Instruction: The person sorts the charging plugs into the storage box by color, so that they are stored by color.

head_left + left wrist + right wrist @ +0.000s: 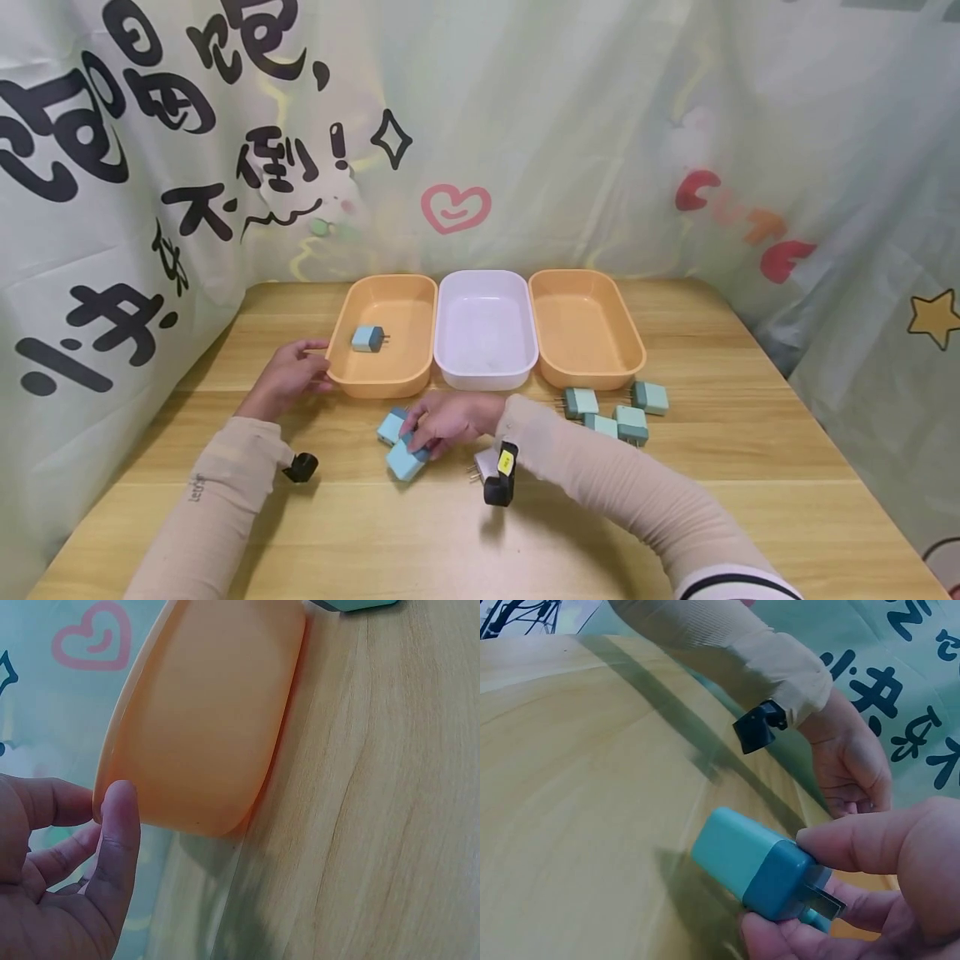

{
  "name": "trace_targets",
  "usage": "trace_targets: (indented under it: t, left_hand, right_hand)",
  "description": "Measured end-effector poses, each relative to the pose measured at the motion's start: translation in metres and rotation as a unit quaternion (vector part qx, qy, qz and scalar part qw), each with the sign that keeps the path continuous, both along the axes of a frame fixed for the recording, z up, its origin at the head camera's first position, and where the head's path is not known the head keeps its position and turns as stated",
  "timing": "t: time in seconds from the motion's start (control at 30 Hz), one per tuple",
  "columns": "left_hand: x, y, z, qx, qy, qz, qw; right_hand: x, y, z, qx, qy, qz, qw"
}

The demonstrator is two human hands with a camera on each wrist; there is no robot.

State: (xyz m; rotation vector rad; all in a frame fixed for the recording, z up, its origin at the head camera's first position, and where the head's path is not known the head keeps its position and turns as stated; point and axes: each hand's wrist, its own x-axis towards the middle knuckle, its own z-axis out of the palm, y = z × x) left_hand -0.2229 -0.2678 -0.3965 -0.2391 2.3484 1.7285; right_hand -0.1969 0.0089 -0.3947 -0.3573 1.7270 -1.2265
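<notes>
My right hand (453,421) pinches a blue charger plug (407,458) between thumb and fingers above the table. The right wrist view shows its light body, darker end and metal prongs. Just behind it lies another blue charger (392,426), partly covered by the held one. My left hand (288,379) touches the left end of the left orange tray (382,387) with fairly straight thumb and fingers spread along the outside, as the left wrist view shows. Inside that tray lies one blue charger (367,338). A white charger (486,463) sits under my right wrist, partly hidden.
A white tray (486,382) stands in the middle, with a second orange tray (588,373) to its right. Several greenish chargers (581,402) are grouped in front of the right tray. A printed curtain (555,125) hangs behind the wooden table (360,542).
</notes>
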Motion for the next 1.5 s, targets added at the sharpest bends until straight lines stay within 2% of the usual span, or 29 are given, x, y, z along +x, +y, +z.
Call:
trace_targets:
  t: [0.67, 0.93, 1.2, 1.5]
  left_hand:
    - [-0.003, -0.002, -0.004, -0.005, 0.011, 0.004, 0.9999]
    - [-0.002, -0.002, -0.004, 0.0, 0.012, 0.008, 0.9999]
    - [-0.001, -0.001, -0.003, 0.016, 0.019, 0.001, 0.9997]
    - [-0.001, -0.001, -0.003, 0.015, 0.017, 0.004, 0.9997]
  right_hand:
    - [-0.014, -0.003, 0.022, -0.059, -0.03, -0.047, 0.9967]
    - [-0.022, -0.007, 0.033, -0.06, -0.023, -0.058, 0.9963]
    - [-0.03, -0.013, 0.035, -0.088, -0.039, -0.077, 0.9924]
    - [-0.043, -0.016, 0.036, -0.12, -0.059, -0.124, 0.9832]
